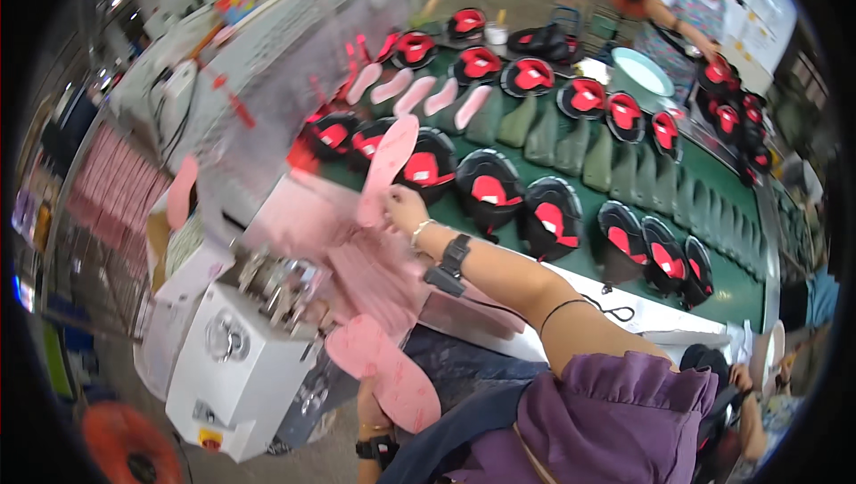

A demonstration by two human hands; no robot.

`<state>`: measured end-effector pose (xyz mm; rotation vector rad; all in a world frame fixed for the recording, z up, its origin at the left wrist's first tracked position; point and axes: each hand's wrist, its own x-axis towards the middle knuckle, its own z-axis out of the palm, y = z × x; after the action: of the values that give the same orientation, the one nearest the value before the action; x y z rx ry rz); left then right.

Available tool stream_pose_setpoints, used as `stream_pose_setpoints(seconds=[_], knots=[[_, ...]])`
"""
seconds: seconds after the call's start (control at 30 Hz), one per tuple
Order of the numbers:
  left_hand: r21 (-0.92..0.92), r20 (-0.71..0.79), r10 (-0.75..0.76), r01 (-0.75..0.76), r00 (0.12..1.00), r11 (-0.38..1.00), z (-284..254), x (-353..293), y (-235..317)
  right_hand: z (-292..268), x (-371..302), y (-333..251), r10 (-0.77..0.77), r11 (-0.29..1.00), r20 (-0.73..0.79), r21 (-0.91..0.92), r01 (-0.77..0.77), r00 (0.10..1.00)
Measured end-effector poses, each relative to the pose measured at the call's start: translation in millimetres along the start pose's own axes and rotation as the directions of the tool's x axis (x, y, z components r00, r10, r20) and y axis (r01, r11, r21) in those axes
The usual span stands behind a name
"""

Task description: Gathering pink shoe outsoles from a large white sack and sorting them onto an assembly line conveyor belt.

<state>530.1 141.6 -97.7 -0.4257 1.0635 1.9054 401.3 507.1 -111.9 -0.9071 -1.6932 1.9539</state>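
My right hand reaches out over the work surface, fingers closed on the lower end of a pink insole held upright at the edge of the green belt. Low in the view, my left hand grips a second pink insole, whose upper end lies against the metal head of a white machine. The left fingers are partly hidden by it. Between the two hands lies a blurred heap of pink insoles.
The green belt carries black-and-red shoe uppers, green foot-shaped pieces and a row of pink insoles. A pale bowl stands near another person. An orange fan is at lower left; pink stacks fill a rack.
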Motion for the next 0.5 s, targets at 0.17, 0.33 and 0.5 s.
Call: stream_pose_setpoints(seconds=[0.17, 0.33, 0.5], knots=[[0.018, -0.001, 0.014, -0.014, 1.000, 1.000, 35.1, -5.6, 10.8, -164.9, 39.5, -17.8, -0.045, 0.982, -0.401, -0.188, -0.034, 0.915], [-0.011, 0.032, 0.027, -0.026, 0.999, 1.000, 31.3, -3.0, 6.6, -254.0, 109.7, -11.4, -0.032, 0.912, -0.515, -0.366, -0.186, 0.857], [0.054, 0.141, -0.040, 0.033, 0.989, 0.998, 40.8, 19.0, 11.2, -325.9, 175.9, 36.7, -0.548, 0.817, -0.542, -0.511, 0.267, 0.638]])
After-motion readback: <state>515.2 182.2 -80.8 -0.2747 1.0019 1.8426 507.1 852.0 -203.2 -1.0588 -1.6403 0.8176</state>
